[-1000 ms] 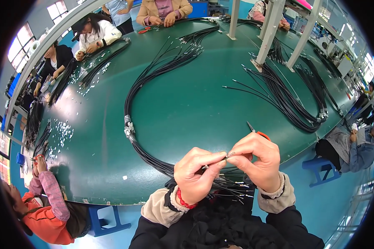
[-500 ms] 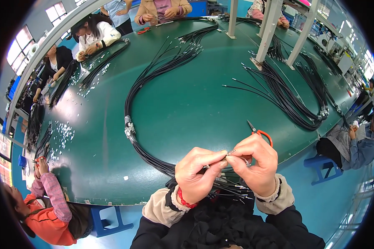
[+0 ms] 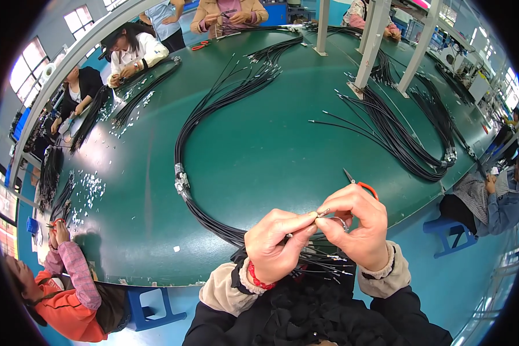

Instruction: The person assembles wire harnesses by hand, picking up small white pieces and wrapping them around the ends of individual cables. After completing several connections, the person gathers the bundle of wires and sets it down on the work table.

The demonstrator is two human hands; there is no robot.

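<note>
My left hand (image 3: 277, 242) and my right hand (image 3: 357, 228) meet fingertip to fingertip over the near edge of the green table (image 3: 259, 150). Both pinch the end of one thin black cable (image 3: 322, 213) with a small metal tip. My right hand also carries small orange-handled snips (image 3: 360, 184), whose blades stick up behind the fingers. A long bundle of black cables (image 3: 213, 109) curves from the far middle of the table down to my hands, tied with a band on its left side. Loose cable ends (image 3: 328, 262) fan out under my wrists.
A second bundle of black cables (image 3: 403, 144) lies to the right near white posts (image 3: 372, 43). Other people sit around the table working on cables: at far left, at the top, at the right edge, and one in an orange top (image 3: 69, 300) at lower left. Blue stools (image 3: 155, 305) stand below.
Both hands stay pinched on the cable end with only small finger shifts. The view has tilted a little.
</note>
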